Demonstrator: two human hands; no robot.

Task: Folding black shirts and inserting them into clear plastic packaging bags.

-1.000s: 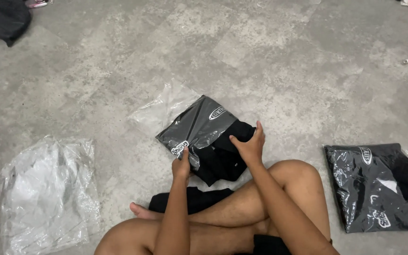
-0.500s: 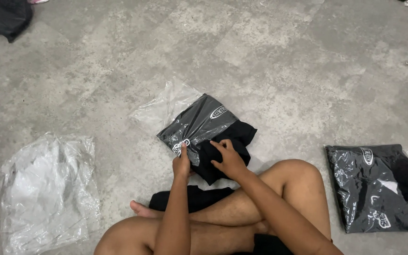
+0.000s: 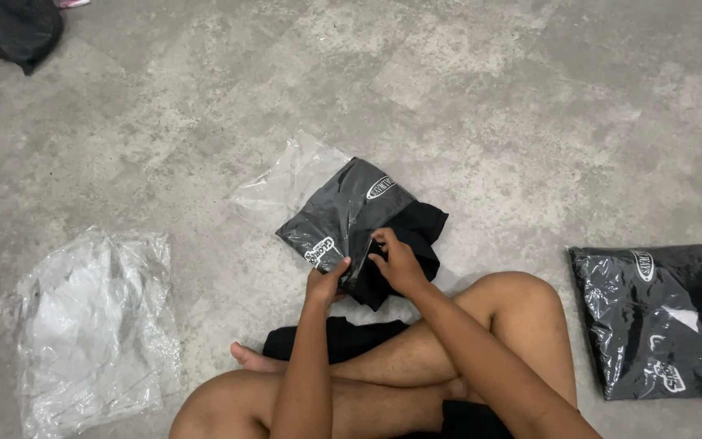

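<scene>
While both hands work at frame centre, the left hand (image 3: pixel 324 280) pinches the near corner of the clear bag (image 3: pixel 331 213), and the right hand (image 3: pixel 397 262) closes its fingers on the black garment (image 3: pixel 412 236) half inside it. Bag's long axis runs diagonally, lower centre to upper left, its open end toward upper left. Bagged stack (image 3: pixel 660 321) sits far right, empty bags (image 3: pixel 91 325) lower left.

Bare grey concrete floor (image 3: pixel 481 89) — mottled, patchy, evenly lit — fills the whole view.
</scene>
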